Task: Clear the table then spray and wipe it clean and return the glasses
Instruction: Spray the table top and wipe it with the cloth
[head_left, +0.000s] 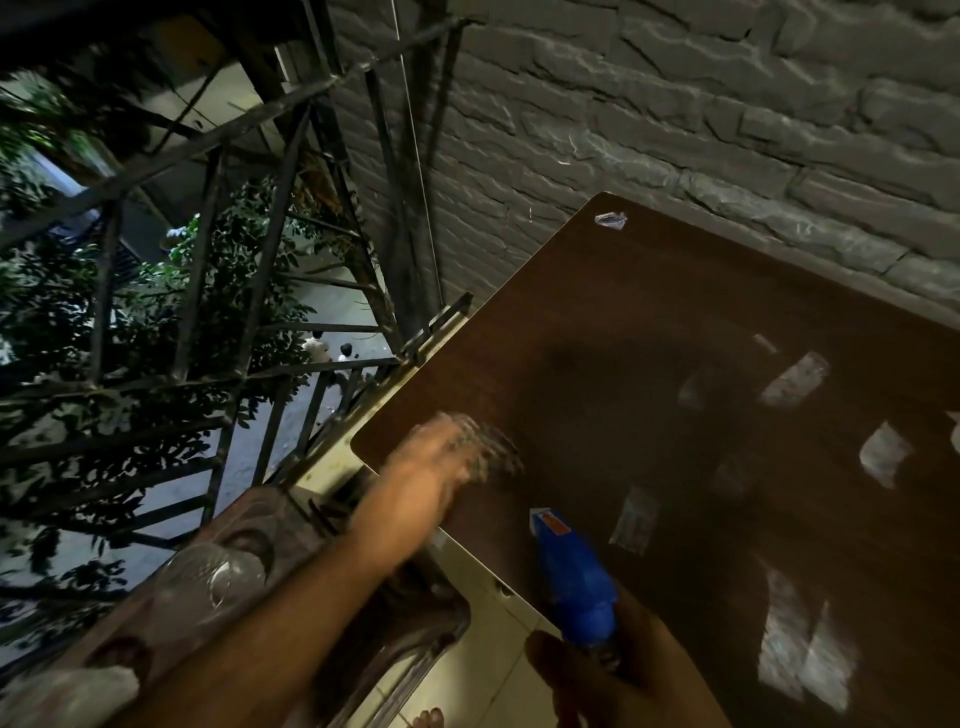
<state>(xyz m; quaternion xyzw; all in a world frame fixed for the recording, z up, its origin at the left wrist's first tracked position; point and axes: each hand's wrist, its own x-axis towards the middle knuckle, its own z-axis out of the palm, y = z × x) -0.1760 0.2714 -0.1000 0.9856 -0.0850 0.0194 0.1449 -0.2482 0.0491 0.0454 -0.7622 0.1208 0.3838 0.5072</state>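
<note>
grey brick wall (675, 104), metal railing (208, 322), leafy trees (62, 312) beyond.

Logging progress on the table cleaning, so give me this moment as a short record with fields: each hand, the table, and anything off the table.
left hand: blurred in motion over the table's near corner, with what looks like a cloth; grip unclear
right hand: grips blue spray bottle, nozzle toward the tabletop
table: dark wood top against brick wall; small scrap at far corner
glasses: off the table, on the ledge at left
</note>
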